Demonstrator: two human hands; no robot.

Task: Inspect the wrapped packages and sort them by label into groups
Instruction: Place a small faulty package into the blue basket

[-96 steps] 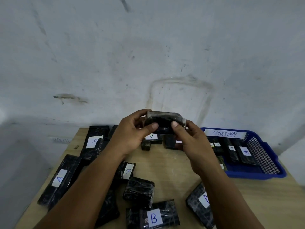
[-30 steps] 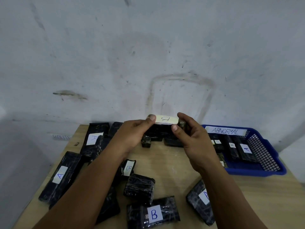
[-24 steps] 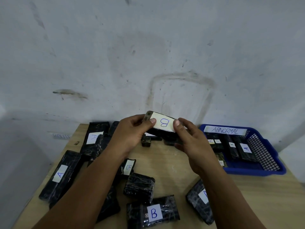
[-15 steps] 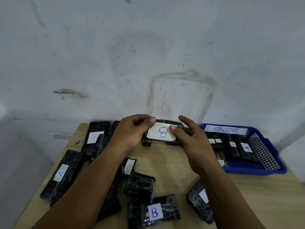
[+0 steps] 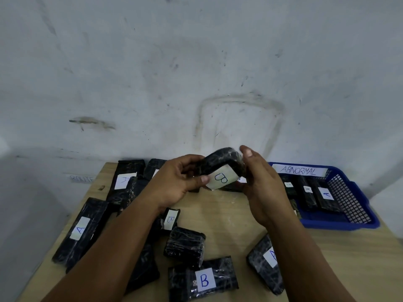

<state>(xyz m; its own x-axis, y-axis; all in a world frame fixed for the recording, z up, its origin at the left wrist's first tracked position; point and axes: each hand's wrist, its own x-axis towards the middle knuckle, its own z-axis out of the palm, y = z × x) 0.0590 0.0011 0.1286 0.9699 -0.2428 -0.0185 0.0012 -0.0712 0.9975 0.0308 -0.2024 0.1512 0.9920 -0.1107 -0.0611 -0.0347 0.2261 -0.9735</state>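
Both hands (image 5: 218,182) gripping B package (image 5: 222,168) | inspecting | basket (image 5: 353,223) part-filled | table (image 5: 229,214) packages awaiting sorting

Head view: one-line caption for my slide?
Both hands, left and right, hold a B-labelled package above the table.
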